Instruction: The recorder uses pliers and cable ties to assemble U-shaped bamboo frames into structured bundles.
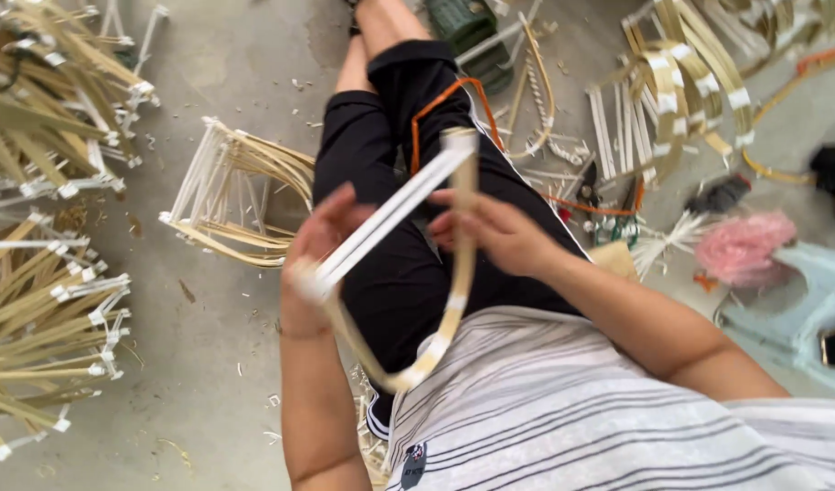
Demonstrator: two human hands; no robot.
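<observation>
I see both hands gripping bent taped bamboo-strip frame: left hand fingers pinching white end at 9 o'clock, right hand fingers pinching curve; finished frames piled on floor.

Head view, steeply down, close

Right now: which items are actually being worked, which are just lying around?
In hand:
- left hand and right hand holding a bent strip frame

Lying about:
- finished frame on floor
- stacked frames
- pink fluffy thing
- pale blue stool
</observation>
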